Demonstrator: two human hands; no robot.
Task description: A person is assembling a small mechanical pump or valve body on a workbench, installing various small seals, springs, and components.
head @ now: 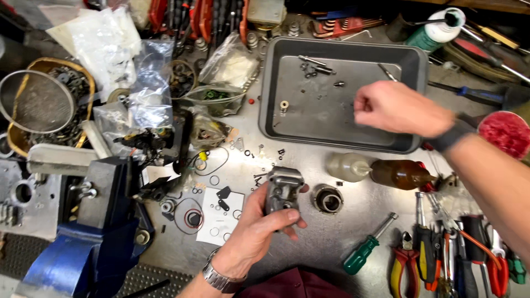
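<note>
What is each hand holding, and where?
The left hand grips a grey metal housing around its lower body. The right hand, over the tray, shows nothing clearly held.

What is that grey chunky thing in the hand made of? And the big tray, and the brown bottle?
The grey part in the left hand looks like cast metal, probably aluminium: dull silver with bright glints on its edges. The tray seems to be sheet metal too, matt grey with a soft sheen. The brown bottle lets light through, so glass or clear plastic; which one is hard to tell.
</note>
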